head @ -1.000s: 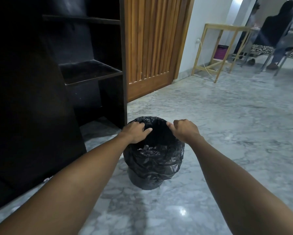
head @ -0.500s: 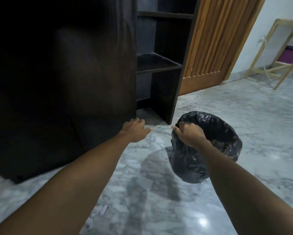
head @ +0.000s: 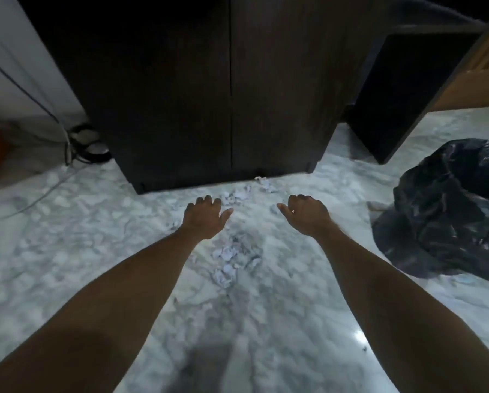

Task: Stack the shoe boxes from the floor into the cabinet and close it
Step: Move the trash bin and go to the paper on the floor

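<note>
A dark wooden cabinet (head: pixel 229 89) stands straight ahead with both its doors closed; a thin seam runs down between them. My left hand (head: pixel 205 217) and my right hand (head: pixel 305 214) reach out side by side over the marble floor, just short of the cabinet's base. Both hold nothing and their fingers hang loosely curled. No shoe box is in sight.
A bin lined with a black plastic bag (head: pixel 447 205) stands on the floor at the right. Crumpled white paper scraps (head: pixel 229 262) lie between my arms and near the cabinet's foot. An open dark shelf unit (head: pixel 407 89) is at the right, cables (head: pixel 81 146) at the left wall.
My right hand has let go of the bin's bag and the bin now sits off to the right. The view has swung left onto the closed cabinet doors, with both hands free.
</note>
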